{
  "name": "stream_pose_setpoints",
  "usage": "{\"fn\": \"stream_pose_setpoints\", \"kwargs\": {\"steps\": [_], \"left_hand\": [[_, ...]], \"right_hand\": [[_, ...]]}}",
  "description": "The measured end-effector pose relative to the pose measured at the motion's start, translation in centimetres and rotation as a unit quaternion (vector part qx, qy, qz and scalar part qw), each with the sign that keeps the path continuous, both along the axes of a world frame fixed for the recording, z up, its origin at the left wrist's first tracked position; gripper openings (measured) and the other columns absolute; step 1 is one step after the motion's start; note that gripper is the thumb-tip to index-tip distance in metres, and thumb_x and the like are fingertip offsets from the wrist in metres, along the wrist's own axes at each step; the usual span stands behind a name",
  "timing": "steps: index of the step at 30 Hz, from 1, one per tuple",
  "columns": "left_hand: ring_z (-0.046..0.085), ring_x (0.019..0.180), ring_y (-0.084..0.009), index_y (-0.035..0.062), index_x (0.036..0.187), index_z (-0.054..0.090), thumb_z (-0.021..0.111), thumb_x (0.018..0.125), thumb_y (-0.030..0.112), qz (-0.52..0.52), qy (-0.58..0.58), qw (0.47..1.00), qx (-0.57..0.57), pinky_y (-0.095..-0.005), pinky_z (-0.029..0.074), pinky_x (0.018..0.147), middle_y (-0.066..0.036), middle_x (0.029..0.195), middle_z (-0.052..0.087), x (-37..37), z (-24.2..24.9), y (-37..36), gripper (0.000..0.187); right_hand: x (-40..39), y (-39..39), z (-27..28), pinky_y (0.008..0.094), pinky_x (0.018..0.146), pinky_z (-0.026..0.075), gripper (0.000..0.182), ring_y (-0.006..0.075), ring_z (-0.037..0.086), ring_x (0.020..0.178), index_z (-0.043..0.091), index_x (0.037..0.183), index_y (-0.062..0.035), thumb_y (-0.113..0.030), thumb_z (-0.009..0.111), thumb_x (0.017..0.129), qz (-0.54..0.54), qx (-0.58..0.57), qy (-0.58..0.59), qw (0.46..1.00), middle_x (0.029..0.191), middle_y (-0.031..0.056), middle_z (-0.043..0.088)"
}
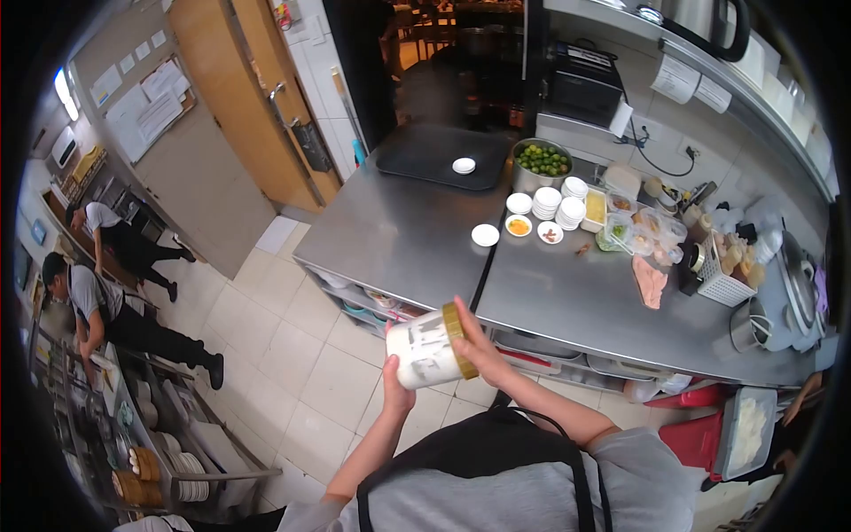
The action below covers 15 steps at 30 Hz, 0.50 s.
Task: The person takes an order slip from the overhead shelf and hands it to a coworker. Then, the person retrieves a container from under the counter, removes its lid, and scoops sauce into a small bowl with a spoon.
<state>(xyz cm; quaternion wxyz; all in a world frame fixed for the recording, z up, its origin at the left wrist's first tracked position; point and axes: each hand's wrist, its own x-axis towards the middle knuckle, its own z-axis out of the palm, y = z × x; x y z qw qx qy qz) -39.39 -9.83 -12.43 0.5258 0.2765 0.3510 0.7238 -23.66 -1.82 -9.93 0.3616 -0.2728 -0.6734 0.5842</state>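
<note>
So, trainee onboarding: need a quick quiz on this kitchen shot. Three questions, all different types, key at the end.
1. Multiple choice: the right hand grips the white jar at its: A) lid B) handle C) spout

2. True or false: the round metal pot on the worktop holds green fruit.

3. Fill in the blank: the small white dish that is set apart from the other dishes sits on a black ____.

Key: 1. A; 2. True; 3. tray
</note>
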Motion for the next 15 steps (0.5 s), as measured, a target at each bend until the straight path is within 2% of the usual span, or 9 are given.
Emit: {"fn": "stream_pose_setpoints", "kwargs": {"steps": [1,2,4,5,6,7,8,12,15], "left_hand": [[0.039,0.125,-0.0284,0.0103,0.145,0.014,0.04,0.086,0.043,-0.002,-0.001,1.0,0.028,-0.0385,0.029,0.105,-0.016,0.139,0.035,1.2,0.3,1.6,0.072],[0.042,0.123,-0.028,0.0092,0.142,0.023,0.038,0.086,0.043,-0.016,-0.005,0.999,0.045,-0.0383,0.031,0.104,-0.015,0.136,0.04,2.4,1.1,3.3,0.067],[0.045,0.12,-0.0276,0.0083,0.139,0.03,0.037,0.087,0.045,-0.063,-0.039,0.997,0.015,-0.0387,0.033,0.102,-0.014,0.133,0.044,4.0,2.1,7.2,0.064],[0.047,0.118,-0.0273,0.0073,0.135,0.036,0.036,0.087,0.046,-0.105,-0.077,0.991,-0.016,-0.0391,0.036,0.101,-0.013,0.129,0.048,4.9,2.4,9.0,0.062],[0.047,0.118,-0.0273,0.0073,0.135,0.036,0.036,0.087,0.046,-0.108,-0.076,0.991,-0.017,-0.0391,0.036,0.101,-0.013,0.129,0.048,6.0,2.3,10.6,0.062],[0.049,0.116,-0.0271,0.0067,0.131,0.041,0.034,0.087,0.047,-0.139,-0.128,0.981,-0.036,-0.0396,0.038,0.099,-0.012,0.127,0.05,7.1,2.0,12.1,0.06],[0.051,0.113,-0.0269,0.006,0.127,0.046,0.033,0.088,0.047,-0.169,-0.178,0.968,-0.058,-0.0402,0.04,0.097,-0.012,0.124,0.053,8.1,1.9,13.3,0.058],[0.053,0.112,-0.0277,0.0061,0.123,0.049,0.032,0.089,0.048,-0.2,-0.192,0.958,-0.077,-0.0409,0.041,0.097,-0.012,0.124,0.054,10.4,2.1,18.3,0.057],[0.049,0.117,-0.0291,0.0062,0.127,0.046,0.031,0.088,0.052,-0.187,-0.199,0.956,-0.104,-0.0453,0.038,0.1,-0.011,0.127,0.051,9.8,2.1,21.4,0.062]], "right_hand": [[0.9,0.6,0.6,0.0383,0.11,0.01,0.09,0.0282,0.011,0.137,0.006,0.145,-0.0071,-0.054,0.051,0.082,-0.037,-0.002,0.028,0.999,0.149,0.017,0.008],[1.9,1.1,0.9,0.0383,0.11,0.01,0.09,0.0282,0.011,0.137,0.006,0.145,-0.0071,-0.054,0.051,0.082,-0.04,-0.005,0.03,0.999,0.149,0.017,0.008],[3.9,3.0,1.9,0.0423,0.108,0.015,0.089,0.0322,0.019,0.134,0.02,0.144,-0.0052,-0.042,0.06,0.074,-0.137,0.035,0.105,0.984,0.147,0.0182,0.013],[5.2,3.8,3.0,0.0423,0.108,0.015,0.089,0.0322,0.019,0.134,0.02,0.144,-0.0052,-0.042,0.06,0.074,-0.141,0.032,0.108,0.984,0.147,0.0182,0.013],[6.8,4.7,4.5,0.0448,0.107,0.017,0.09,0.035,0.021,0.132,0.025,0.142,-0.0043,-0.042,0.063,0.07,-0.162,0.189,-0.013,0.968,0.146,0.0193,0.017],[8.3,6.0,5.3,0.0473,0.105,0.02,0.091,0.0378,0.024,0.13,0.031,0.139,-0.0033,-0.043,0.067,0.066,-0.173,0.337,-0.134,0.916,0.145,0.0203,0.02],[9.2,7.6,4.9,0.0505,0.102,0.023,0.09,0.0415,0.027,0.127,0.039,0.135,-0.0024,-0.043,0.07,0.061,-0.183,0.327,-0.105,0.921,0.142,0.0217,0.025],[13.4,12.2,5.4,0.049,0.103,0.022,0.09,0.0405,0.027,0.128,0.037,0.136,-0.0035,-0.044,0.069,0.062,-0.14,0.373,-0.15,0.905,0.143,0.0226,0.024],[17.9,16.1,3.6,0.0476,0.104,0.023,0.09,0.0396,0.025,0.13,0.037,0.137,-0.0061,-0.044,0.069,0.062,-0.239,0.319,-0.111,0.91,0.143,0.0216,0.026]]}}
